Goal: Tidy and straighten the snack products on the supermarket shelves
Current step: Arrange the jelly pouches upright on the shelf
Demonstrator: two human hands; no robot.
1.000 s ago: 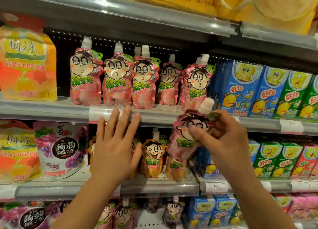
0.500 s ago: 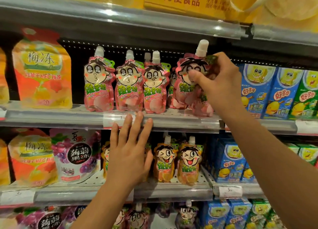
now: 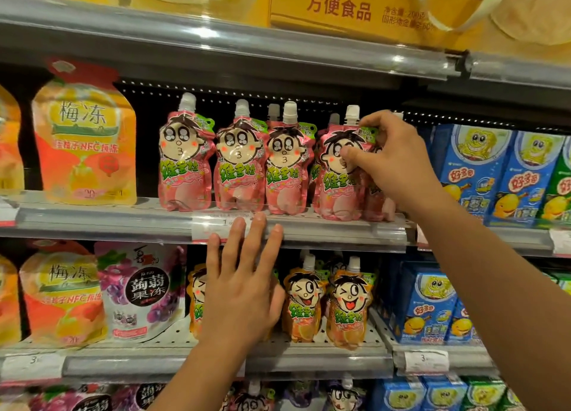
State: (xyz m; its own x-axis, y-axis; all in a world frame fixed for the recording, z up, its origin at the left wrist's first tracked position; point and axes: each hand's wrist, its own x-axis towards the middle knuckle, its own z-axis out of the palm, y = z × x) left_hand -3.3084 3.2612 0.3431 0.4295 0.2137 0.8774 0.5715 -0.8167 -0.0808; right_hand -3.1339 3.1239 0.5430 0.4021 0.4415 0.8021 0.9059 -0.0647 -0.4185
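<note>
Seemingly midway, the right hand (image 3: 398,160) pinches a pink pouch (image 3: 341,175) standing at frame centre-right (row mostly upright), left hand (image 3: 244,290) flat with fingers straight by the shelf edge (image 3: 123,222); lower rows remain.

Clear price-tag strip (image 3: 216,225) along shelf edge

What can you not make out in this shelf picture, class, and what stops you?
- Head view: the orange spouted jelly pouch is mostly hidden by the left hand.
- Pouches behind the pink spouted jelly pouch are covered by the right hand.
- The clear price label has print too small to read.
- The yellow box is cut off by the top edge.
</note>
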